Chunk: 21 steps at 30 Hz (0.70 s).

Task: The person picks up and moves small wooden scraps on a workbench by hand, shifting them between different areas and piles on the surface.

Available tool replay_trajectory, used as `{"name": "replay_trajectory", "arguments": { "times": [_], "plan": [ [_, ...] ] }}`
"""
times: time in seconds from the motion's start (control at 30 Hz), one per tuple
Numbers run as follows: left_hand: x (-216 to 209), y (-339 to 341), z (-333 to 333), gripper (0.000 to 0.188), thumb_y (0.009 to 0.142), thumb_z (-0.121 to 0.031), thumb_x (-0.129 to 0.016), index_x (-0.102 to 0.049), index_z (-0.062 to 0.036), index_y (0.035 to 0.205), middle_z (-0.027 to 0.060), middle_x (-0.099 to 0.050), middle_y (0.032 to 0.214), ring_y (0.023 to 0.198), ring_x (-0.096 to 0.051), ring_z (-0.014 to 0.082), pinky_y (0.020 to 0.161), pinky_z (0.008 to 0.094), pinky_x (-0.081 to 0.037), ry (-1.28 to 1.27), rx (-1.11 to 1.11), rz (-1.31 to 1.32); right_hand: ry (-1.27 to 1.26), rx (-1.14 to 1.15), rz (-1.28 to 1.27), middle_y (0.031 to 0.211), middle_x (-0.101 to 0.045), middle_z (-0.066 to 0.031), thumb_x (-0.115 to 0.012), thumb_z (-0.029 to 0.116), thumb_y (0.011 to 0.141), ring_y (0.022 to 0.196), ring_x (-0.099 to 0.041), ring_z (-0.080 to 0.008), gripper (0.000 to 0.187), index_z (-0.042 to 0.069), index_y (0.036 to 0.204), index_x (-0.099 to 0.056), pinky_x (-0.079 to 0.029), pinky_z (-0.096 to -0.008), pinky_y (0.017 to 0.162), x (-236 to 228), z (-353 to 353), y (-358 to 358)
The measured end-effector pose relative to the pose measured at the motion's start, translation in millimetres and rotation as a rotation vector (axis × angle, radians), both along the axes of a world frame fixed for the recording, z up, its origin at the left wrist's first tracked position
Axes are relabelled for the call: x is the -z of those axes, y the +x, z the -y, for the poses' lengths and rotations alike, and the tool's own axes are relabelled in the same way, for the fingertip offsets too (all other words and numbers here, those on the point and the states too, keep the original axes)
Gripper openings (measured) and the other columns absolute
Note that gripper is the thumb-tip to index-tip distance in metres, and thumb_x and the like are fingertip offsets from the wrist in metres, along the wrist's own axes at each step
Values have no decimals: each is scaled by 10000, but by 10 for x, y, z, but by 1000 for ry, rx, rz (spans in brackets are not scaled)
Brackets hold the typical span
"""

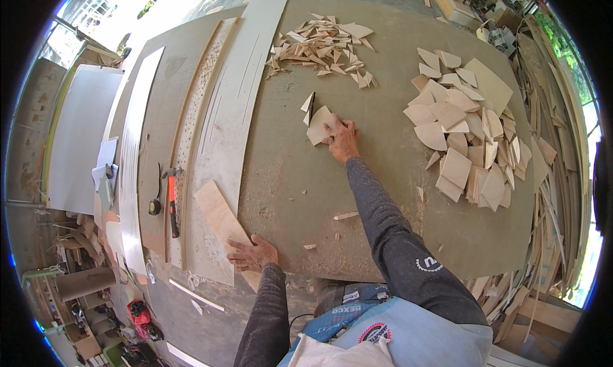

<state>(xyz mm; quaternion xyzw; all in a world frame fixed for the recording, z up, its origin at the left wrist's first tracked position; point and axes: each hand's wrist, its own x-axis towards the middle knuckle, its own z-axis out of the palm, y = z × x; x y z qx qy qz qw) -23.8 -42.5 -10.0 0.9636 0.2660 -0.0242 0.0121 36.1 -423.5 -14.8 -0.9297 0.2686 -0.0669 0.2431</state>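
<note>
Wooden piece (318, 128) is lying mid-bench, the right hand (343, 136) grasping its edge; the left hand (253, 254) is spreading across a plank (218, 208), whether gripping being impossible to tell. Grit on the bench (300, 194) could be making pieces skid, and the slender offcut (307, 104) just beyond could be snagging fingers. Splintery offcuts (322, 44) and heaped cut pieces (472, 127) are crowding farther out; a hammer (172, 201) is resting leftward, while stacked boards (554, 111) are lining the room's right side.
</note>
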Motion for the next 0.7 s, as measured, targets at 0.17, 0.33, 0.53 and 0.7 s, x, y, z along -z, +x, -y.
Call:
{"name": "replay_trajectory", "arguments": {
  "times": [0.17,0.33,0.53,0.7],
  "plan": [
    [-32,-5,19,873,1002,-535,-483,-8,-190,1649,395,-115,1610,1512,-150,523,1196,676,-72,-13,6,3,47,-47,0,1575,-394,-55,-760,284,872,1298,-368,-316,467,205,1328,-701,-285,-588,1131,56,33,-39],
    [-40,3,18,876,999,-534,-490,-11,-193,1649,380,-126,1615,1514,-154,517,1196,674,-91,0,-8,-14,1,-46,11,1579,-385,-70,-757,268,862,1297,-366,-320,472,202,1326,-703,-300,-597,1120,46,15,-19],
    [2,-3,9,875,996,-538,-496,-19,-205,1650,370,-136,1617,1510,-167,515,1197,671,-110,17,-4,-1,-49,3,6,1573,-371,-66,-762,289,838,1292,-357,-340,494,205,1321,-702,-295,-626,1098,56,-27,7],
    [-15,-14,2,871,996,-543,-493,-24,-210,1650,371,-133,1618,1507,-166,523,1196,673,-100,0,1,18,-60,53,-26,1565,-367,-57,-778,280,816,1277,-338,-343,524,210,1328,-695,-313,-599,1062,20,-88,53]
  ]
}}
